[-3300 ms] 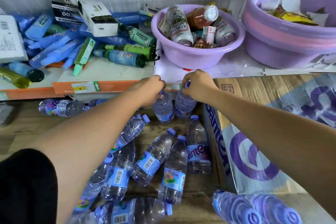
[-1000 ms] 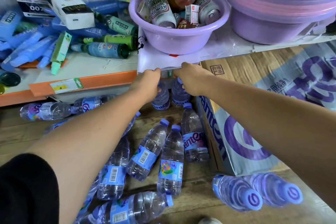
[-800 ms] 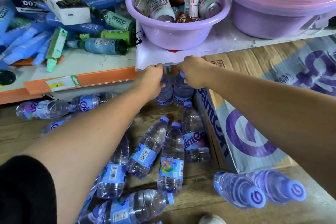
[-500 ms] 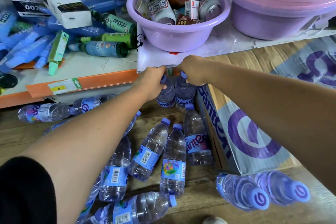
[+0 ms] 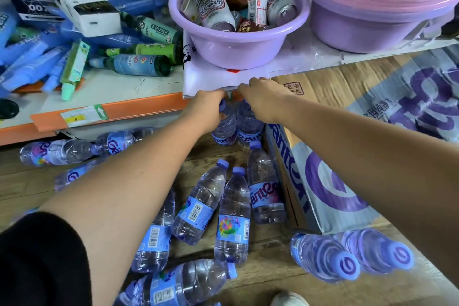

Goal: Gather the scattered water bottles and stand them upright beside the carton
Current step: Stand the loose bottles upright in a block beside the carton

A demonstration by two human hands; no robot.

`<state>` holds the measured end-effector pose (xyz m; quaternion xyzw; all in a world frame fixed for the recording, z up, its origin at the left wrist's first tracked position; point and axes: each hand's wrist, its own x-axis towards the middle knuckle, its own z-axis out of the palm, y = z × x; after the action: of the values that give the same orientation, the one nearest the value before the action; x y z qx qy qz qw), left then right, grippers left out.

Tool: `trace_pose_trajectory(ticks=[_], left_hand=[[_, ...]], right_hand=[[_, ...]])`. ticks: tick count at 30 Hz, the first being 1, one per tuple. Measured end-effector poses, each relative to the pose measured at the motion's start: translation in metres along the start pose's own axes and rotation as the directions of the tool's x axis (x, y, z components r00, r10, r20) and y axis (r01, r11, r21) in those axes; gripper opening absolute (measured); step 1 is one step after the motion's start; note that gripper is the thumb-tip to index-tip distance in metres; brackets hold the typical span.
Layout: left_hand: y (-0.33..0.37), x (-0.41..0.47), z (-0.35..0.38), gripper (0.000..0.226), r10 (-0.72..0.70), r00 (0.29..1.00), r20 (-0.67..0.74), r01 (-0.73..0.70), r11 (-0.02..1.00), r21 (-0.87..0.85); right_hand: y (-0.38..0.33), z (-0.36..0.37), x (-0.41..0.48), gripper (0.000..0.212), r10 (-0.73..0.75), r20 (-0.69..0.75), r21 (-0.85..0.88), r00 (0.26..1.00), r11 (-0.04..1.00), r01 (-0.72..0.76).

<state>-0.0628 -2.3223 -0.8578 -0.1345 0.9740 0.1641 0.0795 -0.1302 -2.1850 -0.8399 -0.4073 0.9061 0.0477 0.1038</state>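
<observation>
Our left hand (image 5: 207,104) is wrapped around the top of one standing bottle (image 5: 224,129). Our right hand (image 5: 258,94) grips the top of another standing bottle (image 5: 249,124). The two bottles touch each other, right under the shelf edge (image 5: 111,112). The right one stands just beside the carton (image 5: 330,181). More water bottles (image 5: 198,206) lie flat on the wooden floor (image 5: 24,194). Up on the shelf sits a purple bowl (image 5: 238,42) full of cans.

There are two purple bowls (image 5: 238,49) on the shelf. One big box (image 5: 347,181) sits on the floor. Four water bottles (image 5: 224,129) stand up.
</observation>
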Motion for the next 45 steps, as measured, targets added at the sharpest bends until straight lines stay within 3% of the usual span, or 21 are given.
trace_pose_trajectory(ticks=[5, 10, 13, 17, 21, 26, 29, 34, 39, 42, 45], left_hand=[[0.005, -0.015, 0.001, 0.078, -0.09, 0.996, -0.014, 0.09, 0.995, -0.05], [-0.013, -0.051, 0.024, 0.08, -0.204, 0.979, -0.024, 0.202, 0.977, -0.072], [-0.018, -0.064, 0.04, 0.076, -0.215, 0.976, 0.038, 0.217, 0.975, -0.039], [-0.019, -0.069, 0.057, 0.051, -0.215, 0.963, 0.162, 0.215, 0.976, 0.021], [-0.024, -0.068, 0.074, 0.044, -0.235, 0.919, 0.316, 0.224, 0.972, 0.072], [-0.025, -0.063, 0.094, 0.049, -0.232, 0.887, 0.4, 0.236, 0.971, 0.041], [-0.025, -0.057, 0.11, 0.058, -0.223, 0.873, 0.434, 0.239, 0.971, 0.019], [-0.025, -0.054, 0.122, 0.059, -0.282, 0.855, 0.435, 0.258, 0.959, 0.114], [-0.027, -0.053, 0.108, 0.05, -0.314, 0.871, 0.379, 0.351, 0.936, -0.031], [-0.036, -0.055, 0.091, 0.042, -0.325, 0.885, 0.332, 0.371, 0.925, -0.083], [-0.038, -0.061, 0.07, 0.046, -0.313, 0.902, 0.296, 0.335, 0.942, -0.026]], right_hand=[[-0.005, 0.013, -0.012, 0.082, 0.027, -0.133, 0.019, 0.991, 1.0, -0.025], [-0.025, 0.021, -0.03, 0.046, 0.21, -0.317, 0.197, 0.925, 0.969, -0.152], [-0.034, 0.025, -0.037, 0.033, 0.151, -0.222, 0.236, 0.963, 0.967, -0.097], [-0.04, 0.034, -0.041, 0.031, 0.1, 0.063, 0.188, 0.993, 0.976, -0.11], [-0.043, 0.044, -0.038, 0.028, 0.07, 0.339, 0.073, 0.938, 0.992, -0.101], [-0.047, 0.065, -0.021, 0.015, 0.02, 0.523, 0.007, 0.852, 1.0, -0.028], [-0.047, 0.074, -0.014, 0.018, -0.003, 0.586, -0.029, 0.81, 0.999, 0.025], [-0.051, 0.084, -0.004, 0.037, 0.013, 0.63, 0.07, 0.776, 0.995, -0.074], [-0.057, 0.094, -0.008, 0.068, 0.156, 0.608, 0.071, 0.778, 0.966, -0.249], [-0.056, 0.092, -0.006, 0.081, 0.114, 0.623, 0.21, 0.774, 0.929, -0.305], [-0.056, 0.084, -0.011, 0.072, 0.097, 0.614, 0.257, 0.783, 0.914, -0.315]])
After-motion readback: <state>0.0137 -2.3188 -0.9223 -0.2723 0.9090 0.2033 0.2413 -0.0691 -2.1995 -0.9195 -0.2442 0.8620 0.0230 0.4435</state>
